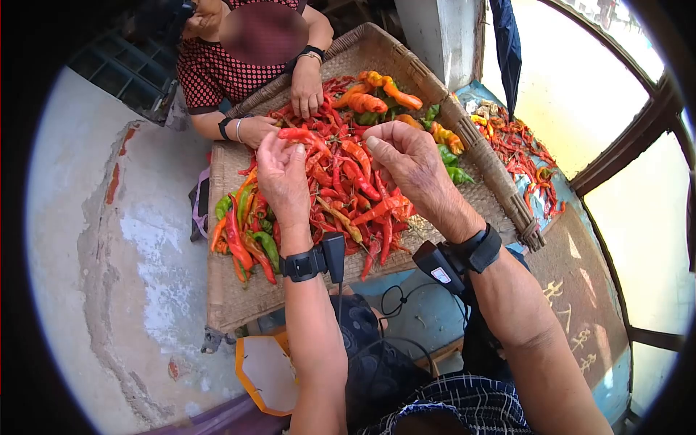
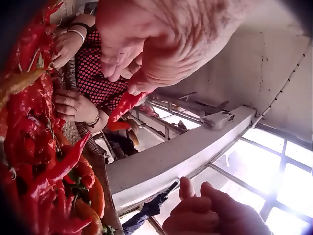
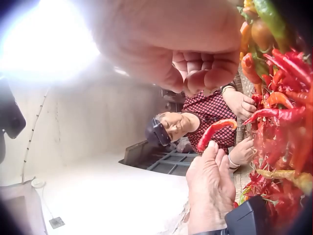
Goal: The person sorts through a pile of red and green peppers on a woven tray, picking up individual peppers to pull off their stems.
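Observation:
My left hand point(image 1: 285, 181) pinches a curved red chili pepper point(image 1: 304, 136) between thumb and fingers, above a heap of peppers. In the right wrist view this pepper point(image 3: 212, 134) shows an orange end, held up at the fingertips of that hand. My right hand point(image 1: 417, 167) hovers over the right part of the heap. Its fingers are curled, the thumb close to the index finger, and nothing shows between them in the right wrist view. Below both hands spreads the heap of red chili peppers point(image 1: 355, 174), with green and orange ones at its sides.
The peppers lie on a large woven tray point(image 1: 232, 297) with a raised rim. Across it, another person's hands point(image 1: 307, 90) rest at the heap. More red peppers point(image 1: 518, 145) lie beyond the right rim. A dark folded umbrella point(image 1: 507, 54) hangs near the windows. An orange-edged box point(image 1: 264, 373) stands below.

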The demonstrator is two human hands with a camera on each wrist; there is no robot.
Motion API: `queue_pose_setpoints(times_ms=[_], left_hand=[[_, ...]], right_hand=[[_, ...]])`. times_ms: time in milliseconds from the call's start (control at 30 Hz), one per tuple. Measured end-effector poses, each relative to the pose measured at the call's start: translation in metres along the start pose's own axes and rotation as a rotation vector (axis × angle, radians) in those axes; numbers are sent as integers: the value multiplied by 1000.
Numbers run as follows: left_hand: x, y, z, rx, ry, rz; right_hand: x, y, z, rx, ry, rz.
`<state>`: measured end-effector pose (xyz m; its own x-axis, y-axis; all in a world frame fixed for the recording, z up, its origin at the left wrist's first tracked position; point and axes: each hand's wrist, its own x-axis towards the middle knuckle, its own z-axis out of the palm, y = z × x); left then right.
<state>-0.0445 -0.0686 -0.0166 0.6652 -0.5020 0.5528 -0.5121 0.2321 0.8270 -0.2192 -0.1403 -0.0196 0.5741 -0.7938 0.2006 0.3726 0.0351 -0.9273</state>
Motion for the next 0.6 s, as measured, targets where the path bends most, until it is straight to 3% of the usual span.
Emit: queue_pose_setpoints(times_ms=[33, 67, 133, 200, 267, 333, 467, 533, 567, 600], left_hand=[[2, -5, 2, 171, 138, 82], [0, -8, -1, 169, 138, 82], [-6, -6, -8, 844, -79, 99], [-20, -19, 1, 832, -298, 191], [-37, -5, 17, 942, -462, 151], [-44, -5, 22, 945, -540, 118], [-32, 1, 17, 739, -475, 199], [-25, 26, 15, 385, -365, -137], [-20, 15, 9, 229, -338, -83], [-18, 18, 6, 88, -277, -142]], right_hand=[[0, -2, 1, -1, 1, 1], [0, -5, 1, 10, 17, 21], [1, -5, 0, 18, 35, 43], [5, 0, -3, -6, 65, -25], [3, -2, -3, -17, 51, -2], [2, -3, -3, -41, 51, -3], [-1, -5, -5, -36, 34, 18], [2, -6, -6, -76, 38, -21], [2, -5, -6, -84, 36, -29], [2, -4, -5, -85, 34, -26]])
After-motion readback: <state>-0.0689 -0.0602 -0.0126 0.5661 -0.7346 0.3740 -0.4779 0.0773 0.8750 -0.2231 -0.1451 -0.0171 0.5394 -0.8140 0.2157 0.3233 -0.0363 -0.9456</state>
